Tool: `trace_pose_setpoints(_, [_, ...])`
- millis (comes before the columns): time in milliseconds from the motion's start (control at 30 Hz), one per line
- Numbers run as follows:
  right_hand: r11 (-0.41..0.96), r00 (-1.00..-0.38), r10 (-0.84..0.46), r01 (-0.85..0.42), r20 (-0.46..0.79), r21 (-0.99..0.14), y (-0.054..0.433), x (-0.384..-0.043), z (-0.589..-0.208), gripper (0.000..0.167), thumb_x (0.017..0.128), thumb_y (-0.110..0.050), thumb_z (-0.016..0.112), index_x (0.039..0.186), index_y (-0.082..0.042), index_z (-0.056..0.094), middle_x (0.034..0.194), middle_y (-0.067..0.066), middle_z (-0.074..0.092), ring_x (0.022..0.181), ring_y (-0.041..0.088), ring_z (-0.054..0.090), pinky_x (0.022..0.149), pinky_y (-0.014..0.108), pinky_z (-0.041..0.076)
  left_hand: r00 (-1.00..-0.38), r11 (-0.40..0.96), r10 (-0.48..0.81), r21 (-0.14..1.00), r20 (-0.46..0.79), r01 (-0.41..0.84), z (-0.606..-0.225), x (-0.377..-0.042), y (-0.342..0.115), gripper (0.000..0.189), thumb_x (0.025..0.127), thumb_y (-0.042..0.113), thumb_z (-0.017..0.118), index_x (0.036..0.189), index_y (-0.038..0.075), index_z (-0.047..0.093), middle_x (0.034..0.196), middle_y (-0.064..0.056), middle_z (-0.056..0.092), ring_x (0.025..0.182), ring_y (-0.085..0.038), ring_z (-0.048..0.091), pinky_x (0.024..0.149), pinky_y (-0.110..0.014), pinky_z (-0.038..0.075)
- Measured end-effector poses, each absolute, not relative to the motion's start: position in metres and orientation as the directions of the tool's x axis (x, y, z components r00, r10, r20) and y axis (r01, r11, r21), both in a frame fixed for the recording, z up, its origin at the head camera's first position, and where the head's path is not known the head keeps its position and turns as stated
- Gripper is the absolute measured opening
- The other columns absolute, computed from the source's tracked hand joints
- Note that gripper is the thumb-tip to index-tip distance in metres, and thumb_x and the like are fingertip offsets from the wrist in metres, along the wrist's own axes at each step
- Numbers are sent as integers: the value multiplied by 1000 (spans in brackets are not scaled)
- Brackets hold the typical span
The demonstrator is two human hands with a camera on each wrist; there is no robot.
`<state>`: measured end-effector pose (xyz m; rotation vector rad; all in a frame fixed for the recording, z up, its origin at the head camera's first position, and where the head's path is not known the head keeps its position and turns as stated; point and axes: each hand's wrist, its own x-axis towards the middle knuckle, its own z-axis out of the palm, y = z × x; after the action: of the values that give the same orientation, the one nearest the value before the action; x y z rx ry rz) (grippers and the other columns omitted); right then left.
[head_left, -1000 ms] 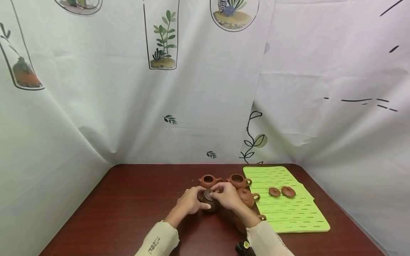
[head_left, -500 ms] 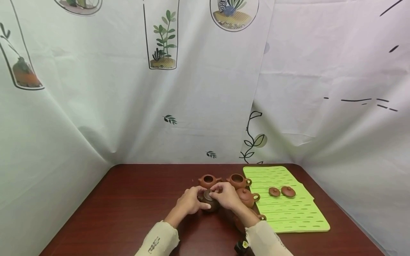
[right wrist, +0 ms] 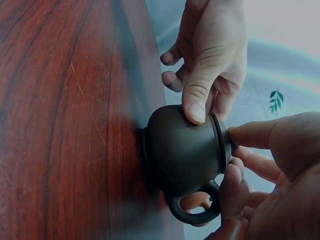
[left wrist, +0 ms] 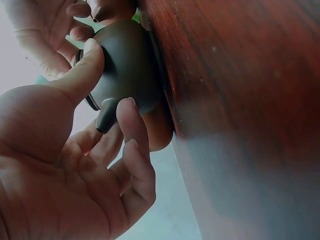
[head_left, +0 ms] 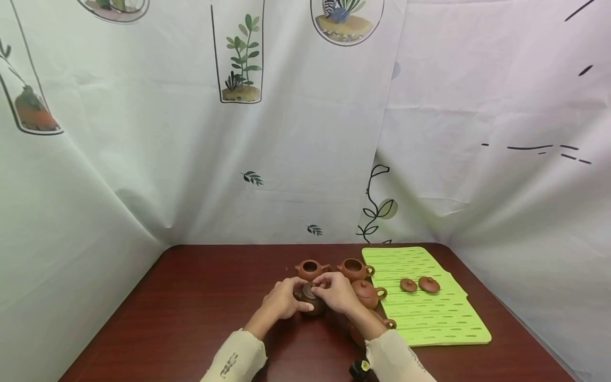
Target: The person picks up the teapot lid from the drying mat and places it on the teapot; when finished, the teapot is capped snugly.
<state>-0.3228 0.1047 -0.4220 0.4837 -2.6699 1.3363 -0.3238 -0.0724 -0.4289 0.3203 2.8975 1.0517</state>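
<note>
A dark brown teapot (head_left: 312, 307) stands on the table, with its lid (right wrist: 224, 142) on top. My left hand (head_left: 284, 300) grips the pot around its spout side: the thumb presses on the body and the fingers curl beyond the spout (left wrist: 106, 116). From the other side my right hand (head_left: 340, 294) pinches the lid at its top between thumb and fingers. The pot's loop handle (right wrist: 197, 217) points toward the right hand in the right wrist view. Most of the lid knob is hidden by the fingers.
Two lidless reddish teapots (head_left: 310, 269) stand behind the hands. A lidded one (head_left: 366, 294) sits right of them, and another (head_left: 357, 335) is partly under the right forearm. Two lids (head_left: 429, 285) lie on a green mat (head_left: 444, 323). A small black object (head_left: 358, 370) is near the right sleeve.
</note>
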Motion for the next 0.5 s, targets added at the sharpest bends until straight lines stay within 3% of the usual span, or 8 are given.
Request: trace_pose_setpoints(500, [555,-936,-264,-345,232,-757,119,-319,-409,22,88,-12,73,107,-1,72,73,0,60,58,12,53,52,26,43,-964,736,264,638,39,227,-429,-326,-75,61,76,33,88,128,16,63,117,-7,67,104,-29,64,80,-56,49])
